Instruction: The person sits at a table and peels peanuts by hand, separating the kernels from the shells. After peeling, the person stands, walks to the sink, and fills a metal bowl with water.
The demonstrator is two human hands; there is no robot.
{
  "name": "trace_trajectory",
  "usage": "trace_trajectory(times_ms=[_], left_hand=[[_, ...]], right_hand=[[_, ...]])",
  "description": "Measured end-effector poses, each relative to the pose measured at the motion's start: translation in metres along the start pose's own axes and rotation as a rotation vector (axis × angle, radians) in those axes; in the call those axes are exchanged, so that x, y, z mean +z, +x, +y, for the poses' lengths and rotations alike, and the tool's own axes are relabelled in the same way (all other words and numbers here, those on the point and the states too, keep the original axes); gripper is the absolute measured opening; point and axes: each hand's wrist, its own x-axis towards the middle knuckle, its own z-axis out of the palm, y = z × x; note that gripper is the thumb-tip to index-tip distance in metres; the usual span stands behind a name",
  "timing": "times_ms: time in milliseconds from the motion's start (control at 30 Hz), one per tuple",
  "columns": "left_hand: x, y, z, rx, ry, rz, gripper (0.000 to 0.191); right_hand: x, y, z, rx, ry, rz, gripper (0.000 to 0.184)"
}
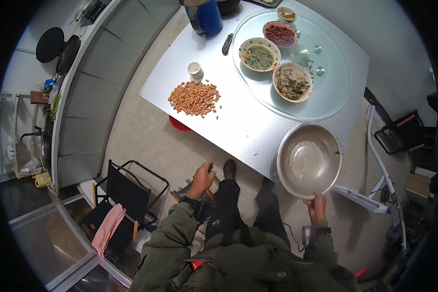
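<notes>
A wide stainless steel basin (309,160) is gripped at its near rim by my right hand (315,207); it overlaps the right front corner of the metal-topped table (237,135). Small dark bits cling to its inner wall. My left hand (203,179) hangs in front of the table's edge, fingers slightly curled, with nothing seen in it. A spread pile of shelled nuts, seemingly peanuts or almonds, (194,98) lies near the table's left front edge. A small white cup (195,70) stands just behind the pile. Part of a red container (180,124) shows below the table edge.
A glass turntable (332,98) holds several bowls of food, among them one of greens in broth (259,54). A blue jug (206,18) and a black-handled knife or peeler (227,44) are farther back. A black folding chair (127,189) stands at left, a white metal frame (381,157) at right.
</notes>
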Motion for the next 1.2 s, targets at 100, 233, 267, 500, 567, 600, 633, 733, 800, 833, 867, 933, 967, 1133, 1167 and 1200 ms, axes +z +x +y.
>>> trace_trajectory(times_ms=[100, 233, 267, 500, 567, 600, 633, 733, 800, 833, 867, 933, 967, 1133, 1167, 1200], left_hand=[[-0.012, 0.053, -0.008, 0.0, -0.021, 0.007, 0.039], [-0.013, 0.126, -0.011, -0.001, -0.103, -0.023, 0.038], [-0.01, 0.144, -0.009, -0.019, -0.114, -0.045, 0.038], [0.008, 0.221, 0.02, -0.215, -0.696, -0.205, 0.047], [0.007, 0.235, 0.022, -0.248, -0.713, -0.179, 0.048], [0.005, 0.24, 0.021, -0.254, -0.719, -0.152, 0.049], [0.003, 0.245, 0.018, -0.259, -0.725, -0.126, 0.049], [-0.013, 0.26, 0.003, -0.239, -0.69, -0.068, 0.047], [-0.024, 0.267, -0.007, -0.228, -0.687, -0.015, 0.046], [-0.03, 0.269, -0.011, -0.187, -0.686, 0.005, 0.043], [-0.036, 0.27, -0.015, -0.164, -0.72, 0.014, 0.041], [-0.042, 0.263, -0.017, -0.14, -0.793, 0.051, 0.036], [-0.044, 0.255, -0.018, -0.174, -0.837, 0.059, 0.034], [-0.04, 0.195, -0.006, -0.118, -0.61, -0.072, 0.04], [-0.034, 0.183, 0.001, -0.161, -0.604, -0.11, 0.041], [-0.033, 0.172, 0.007, -0.179, -0.6, -0.139, 0.041]], right_hand=[[0.015, -0.02, 0.016, 0.002, -0.035, 0.002, 0.043], [0.038, -0.04, 0.027, -0.012, -0.071, -0.069, 0.049], [0.047, -0.046, 0.029, -0.025, -0.093, -0.021, 0.047], [0.088, -0.079, 0.026, -0.001, -0.264, 0.105, 0.04], [0.095, -0.079, 0.029, -0.011, -0.287, 0.114, 0.04], [0.097, -0.08, 0.031, -0.001, -0.282, 0.116, 0.04], [0.099, -0.079, 0.032, -0.003, -0.271, 0.105, 0.04], [0.106, -0.075, 0.034, 0.009, -0.257, 0.095, 0.039], [0.112, -0.073, 0.034, 0.008, -0.273, 0.06, 0.039], [0.114, -0.072, 0.034, 0.007, -0.285, 0.045, 0.039], [0.118, -0.07, 0.034, -0.006, -0.28, 0.01, 0.039], [0.125, -0.067, 0.036, 0.001, -0.259, 0.001, 0.037], [0.127, -0.068, 0.036, 0.002, -0.241, 0.005, 0.037], [0.142, -0.058, 0.031, 0.096, -0.256, -0.009, 0.04], [0.148, -0.057, 0.031, 0.046, -0.223, -0.055, 0.038], [0.152, -0.057, 0.028, 0.096, -0.273, -0.037, 0.036]])
